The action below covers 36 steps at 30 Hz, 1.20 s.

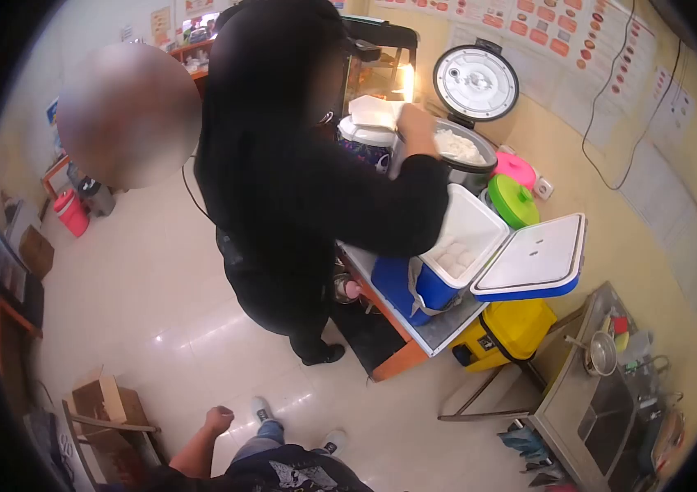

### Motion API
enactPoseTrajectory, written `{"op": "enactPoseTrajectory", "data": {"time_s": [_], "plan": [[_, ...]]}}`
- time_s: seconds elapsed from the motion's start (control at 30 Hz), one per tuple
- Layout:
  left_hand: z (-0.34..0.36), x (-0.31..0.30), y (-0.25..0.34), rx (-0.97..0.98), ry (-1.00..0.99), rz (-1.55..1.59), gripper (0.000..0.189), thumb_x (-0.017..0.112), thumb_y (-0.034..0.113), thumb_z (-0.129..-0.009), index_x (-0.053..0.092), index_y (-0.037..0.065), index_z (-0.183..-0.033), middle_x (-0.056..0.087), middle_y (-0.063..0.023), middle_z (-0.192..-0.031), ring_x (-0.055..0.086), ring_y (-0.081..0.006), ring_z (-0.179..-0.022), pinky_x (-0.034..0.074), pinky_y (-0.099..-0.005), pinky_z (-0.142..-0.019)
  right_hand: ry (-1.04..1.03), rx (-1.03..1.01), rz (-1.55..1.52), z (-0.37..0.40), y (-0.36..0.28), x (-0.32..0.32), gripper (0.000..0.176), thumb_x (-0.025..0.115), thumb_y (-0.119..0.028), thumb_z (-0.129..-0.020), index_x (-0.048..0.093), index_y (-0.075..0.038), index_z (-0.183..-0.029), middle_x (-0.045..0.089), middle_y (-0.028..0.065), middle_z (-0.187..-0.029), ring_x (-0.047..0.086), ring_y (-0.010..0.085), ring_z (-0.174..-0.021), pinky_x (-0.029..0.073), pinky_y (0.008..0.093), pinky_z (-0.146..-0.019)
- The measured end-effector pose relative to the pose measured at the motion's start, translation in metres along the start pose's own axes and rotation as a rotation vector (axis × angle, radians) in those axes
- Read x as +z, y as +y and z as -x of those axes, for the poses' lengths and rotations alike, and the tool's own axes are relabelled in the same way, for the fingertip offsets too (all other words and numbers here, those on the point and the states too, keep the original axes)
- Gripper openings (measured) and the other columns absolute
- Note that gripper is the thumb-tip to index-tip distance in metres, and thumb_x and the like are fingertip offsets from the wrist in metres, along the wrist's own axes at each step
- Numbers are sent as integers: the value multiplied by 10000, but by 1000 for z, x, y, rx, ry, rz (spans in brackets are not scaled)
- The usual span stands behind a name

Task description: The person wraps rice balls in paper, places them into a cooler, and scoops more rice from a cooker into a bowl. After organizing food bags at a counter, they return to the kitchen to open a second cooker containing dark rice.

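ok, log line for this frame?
left hand clenched, near cardboard box | right hand not in view | person in black at rice cooker | blue cooler open

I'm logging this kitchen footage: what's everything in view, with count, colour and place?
rice cooker: one, silver, white lid raised, back of the counter, rice inside
blue cooler: one, white lid open, at the counter's edge
yellow cooler: one, low beside the counter
round lids: two, green and pink, next to the rice cooker
co-worker: one, black clothes, at the counter, hand over the rice
steel sink: one, grey, lower right
red bucket: one, floor, far left
cardboard box: one, brown, floor, lower left
left hand: clenched, holding nothing visible, near the cardboard box
right hand: out of view
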<state>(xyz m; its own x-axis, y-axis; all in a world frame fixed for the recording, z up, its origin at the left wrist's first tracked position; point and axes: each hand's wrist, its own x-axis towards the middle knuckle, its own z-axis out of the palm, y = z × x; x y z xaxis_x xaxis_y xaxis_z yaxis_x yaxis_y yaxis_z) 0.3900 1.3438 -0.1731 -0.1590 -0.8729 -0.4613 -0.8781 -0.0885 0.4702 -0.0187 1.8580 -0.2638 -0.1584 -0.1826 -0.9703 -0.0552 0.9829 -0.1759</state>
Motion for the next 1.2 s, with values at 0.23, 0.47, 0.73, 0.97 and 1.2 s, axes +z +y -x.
{"op": "enactPoseTrajectory", "data": {"time_s": [0.23, 0.47, 0.73, 0.97, 1.2], "plan": [[11, 14, -103, -435, -143, 81, 223, 690, 254, -752, 740, 44, -808, 717, -148, -782, 699, -275, -727, 554, -382, -719, 86, 190, -29, -40, -129, -58, 346, 629, -319, -860, 680, -95, -1120, 688, 97, -1064, 656, 248, -959, 531, 387, -837], [35, 26, -212, -586, 51, 336, 189, 710, 217, -736, 751, 40, -790, 707, -117, -701, 694, -240, -655, 560, -367, -619, 159, -255, 297, -69, -335, -73, 338, 588, -315, -855, 655, -85, -1093, 697, 77, -939, 660, 219, -816, 544, 412, -668], [34, -36, -329, -625, -187, 281, 298, 647, 378, -795, 723, 181, -1006, 727, -80, -995, 687, -297, -904, 540, -448, -754, -17, -566, 1237, -94, -592, 97, 378, 520, -355, -860, 707, -35, -936, 709, 163, -897, 676, 333, -780, 541, 481, -695], [-70, -146, -333, -710, 46, 796, 313, 632, 382, -817, 699, 178, -1044, 709, -77, -1023, 672, -296, -921, 531, -452, -768, 27, -1050, 954, -33, -816, 237, 328, 596, -302, -882, 701, -43, -1054, 709, 181, -1012, 673, 361, -954, 521, 440, -873], [-197, -218, -310, -632, -19, 778, 328, 618, 386, -840, 676, 175, -1083, 691, -73, -1050, 656, -295, -938, 521, -456, -782, 2, -1148, 687, -5, -1001, 250, 331, 627, -290, -888, 665, -38, -1101, 709, 171, -994, 686, 310, -928, 535, 402, -839]]}}
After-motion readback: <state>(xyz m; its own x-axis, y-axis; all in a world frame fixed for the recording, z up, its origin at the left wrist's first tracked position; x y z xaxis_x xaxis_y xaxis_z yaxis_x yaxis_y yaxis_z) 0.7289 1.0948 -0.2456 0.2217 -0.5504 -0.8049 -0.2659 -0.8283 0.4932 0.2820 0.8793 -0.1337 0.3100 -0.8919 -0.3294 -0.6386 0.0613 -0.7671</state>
